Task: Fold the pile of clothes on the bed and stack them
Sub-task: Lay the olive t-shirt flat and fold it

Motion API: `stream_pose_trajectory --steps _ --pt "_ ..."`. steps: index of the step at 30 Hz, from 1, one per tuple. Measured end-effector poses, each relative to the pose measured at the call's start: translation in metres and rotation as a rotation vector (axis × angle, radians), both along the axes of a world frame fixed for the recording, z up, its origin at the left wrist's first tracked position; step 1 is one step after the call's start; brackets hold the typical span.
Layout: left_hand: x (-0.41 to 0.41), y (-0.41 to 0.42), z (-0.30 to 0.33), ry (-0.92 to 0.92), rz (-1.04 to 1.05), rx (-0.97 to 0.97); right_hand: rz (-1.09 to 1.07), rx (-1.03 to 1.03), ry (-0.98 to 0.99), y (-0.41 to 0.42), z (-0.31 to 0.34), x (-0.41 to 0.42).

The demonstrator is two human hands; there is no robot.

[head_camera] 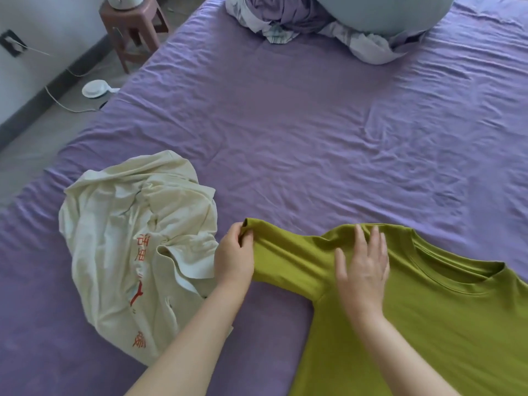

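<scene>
An olive-green T-shirt (428, 318) lies spread flat on the purple bed sheet (300, 144), collar toward the far right, one sleeve stretched out to the left. My left hand (233, 257) pinches the cuff end of that sleeve. My right hand (363, 267) lies flat, fingers straight, pressing on the shoulder where the sleeve joins the body. A crumpled cream shirt (128, 247) with red print sits in a heap to the left of the green one, just beside my left hand.
A bundle of purple and patterned bedding with a grey pillow (343, 21) lies at the far end of the bed. Left of the bed, on the floor, are a brown stool (134, 32) and a white device with a cord (94, 88).
</scene>
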State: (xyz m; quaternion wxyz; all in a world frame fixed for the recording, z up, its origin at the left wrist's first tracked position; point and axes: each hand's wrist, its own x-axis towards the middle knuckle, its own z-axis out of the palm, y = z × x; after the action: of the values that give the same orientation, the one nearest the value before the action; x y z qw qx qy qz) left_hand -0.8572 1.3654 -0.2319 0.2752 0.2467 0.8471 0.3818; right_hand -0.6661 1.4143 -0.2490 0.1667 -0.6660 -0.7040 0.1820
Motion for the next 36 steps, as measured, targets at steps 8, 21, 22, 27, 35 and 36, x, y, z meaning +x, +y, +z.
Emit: stream_pose_trajectory --steps 8,21,22,27,35,36 --pt "0.017 -0.002 0.006 0.089 -0.078 -0.050 0.281 -0.257 -0.444 0.010 -0.027 0.003" --pt "0.012 -0.008 -0.007 0.060 -0.195 -0.018 0.454 0.036 -0.263 0.075 -0.010 0.010" --pt "0.010 -0.010 -0.007 0.065 -0.190 0.042 0.404 0.067 -0.183 0.081 -0.009 0.009" --pt "0.006 -0.015 -0.017 0.030 -0.101 -0.160 0.240 0.010 -0.141 0.089 -0.012 0.008" --pt "0.000 -0.009 -0.022 0.000 -0.142 -0.133 0.207 0.221 -0.016 0.016 -0.013 0.003" --pt "-0.001 -0.009 -0.022 -0.015 -0.165 -0.126 0.250 0.151 -0.057 0.003 -0.016 -0.001"
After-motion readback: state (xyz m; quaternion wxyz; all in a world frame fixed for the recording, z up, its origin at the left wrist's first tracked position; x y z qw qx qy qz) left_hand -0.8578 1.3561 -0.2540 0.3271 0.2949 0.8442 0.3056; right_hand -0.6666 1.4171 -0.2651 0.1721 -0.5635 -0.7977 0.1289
